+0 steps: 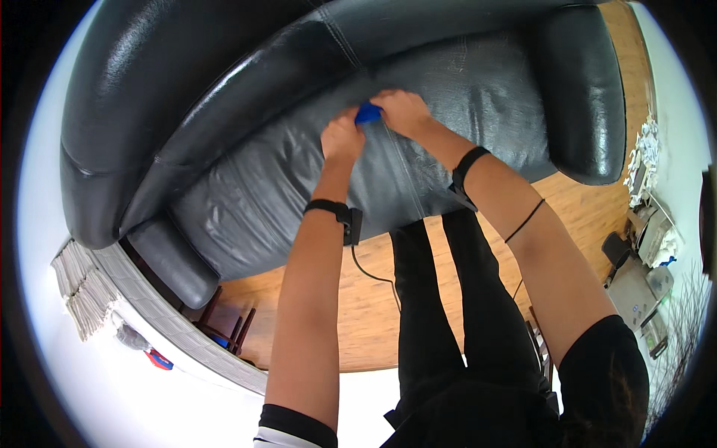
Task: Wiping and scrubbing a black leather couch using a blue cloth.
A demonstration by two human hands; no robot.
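Observation:
A black leather sofa (pixel 482 106) stretches across the view before me. Over its seat, both my hands grip a small blue item (pixel 369 113), perhaps a cloth; most of it is hidden by my fingers. My left hand (pixel 342 136) is closed around its left end. On its right end, my right hand (pixel 402 112) has its fingers curled. The two hands are a short way apart, with the blue surface showing between them. Whether the item touches the seat leather, I cannot tell.
The sofa's backrest (pixel 235 73) rises beyond my hands, with armrests at the right (pixel 585 106) and left (pixel 173 257). Black bands with small devices circle my wrists, and a cable (pixel 372 275) hangs from the left one. Wooden floor (pixel 358 319) lies below; a cluttered table (pixel 633 294) stands right.

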